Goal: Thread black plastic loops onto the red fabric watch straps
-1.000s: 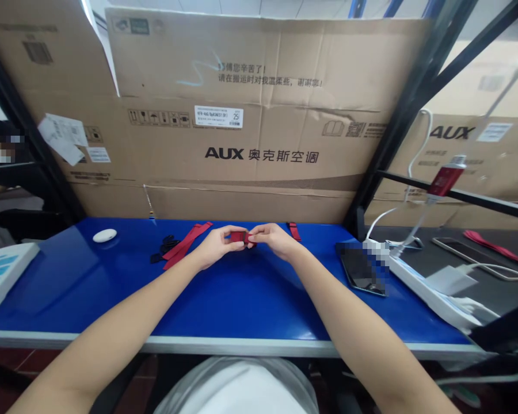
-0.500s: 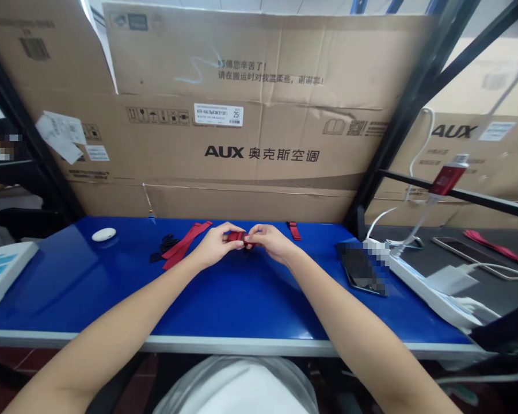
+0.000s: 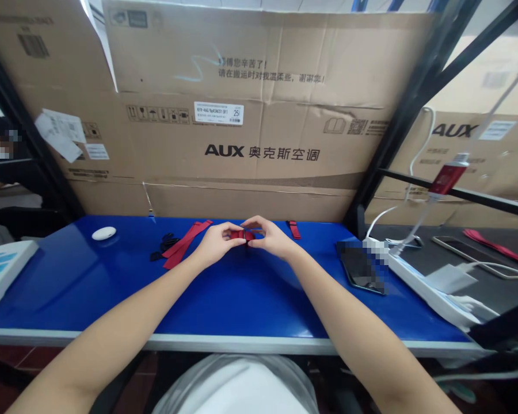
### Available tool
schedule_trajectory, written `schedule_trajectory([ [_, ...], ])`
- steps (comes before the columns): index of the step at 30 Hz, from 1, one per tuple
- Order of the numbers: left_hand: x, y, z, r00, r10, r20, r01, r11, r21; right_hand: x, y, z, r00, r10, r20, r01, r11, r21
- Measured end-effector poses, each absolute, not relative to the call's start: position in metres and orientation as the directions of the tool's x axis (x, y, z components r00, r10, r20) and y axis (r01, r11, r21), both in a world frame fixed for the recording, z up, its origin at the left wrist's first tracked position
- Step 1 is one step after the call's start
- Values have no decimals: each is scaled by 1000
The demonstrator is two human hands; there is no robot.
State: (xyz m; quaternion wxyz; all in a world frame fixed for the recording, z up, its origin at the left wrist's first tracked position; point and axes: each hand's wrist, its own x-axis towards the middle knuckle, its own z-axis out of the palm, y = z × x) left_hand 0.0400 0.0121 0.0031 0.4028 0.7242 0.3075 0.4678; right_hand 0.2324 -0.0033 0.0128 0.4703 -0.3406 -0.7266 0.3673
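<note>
My left hand (image 3: 216,242) and my right hand (image 3: 271,237) meet over the back middle of the blue table (image 3: 242,293). Both pinch a short folded red strap (image 3: 242,234) between thumb and fingers, with a dark piece at its right end. The strap is held just above the tabletop. Left of my hands lie several loose red straps (image 3: 183,244) beside a small pile of black buckles (image 3: 163,247). Another short red strap piece (image 3: 292,229) lies behind my right hand.
A white oval object (image 3: 104,233) sits at the back left, a white-and-blue device (image 3: 2,273) at the left edge. A phone (image 3: 361,267) and a white power strip (image 3: 431,287) lie to the right. Cardboard boxes (image 3: 259,115) wall the back. A person sits at far left.
My hands stayed together on the red strap; the fingers shifted slightly, and my right thumb and forefinger now arch over its right end.
</note>
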Motion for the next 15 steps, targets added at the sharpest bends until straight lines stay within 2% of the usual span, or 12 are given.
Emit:
schedule_trajectory([
  [4,41,10,5,360,825,436,48,-483,874,230,-4,13,-357,788,501,252,598,-761],
  [10,39,10,8,353,826,440,80,-495,865,232,-1,12,-274,796,540,334,605,-723],
  [15,34,11,8,340,814,471,122,-535,836,236,1,10,-247,802,545,321,598,-734],
])
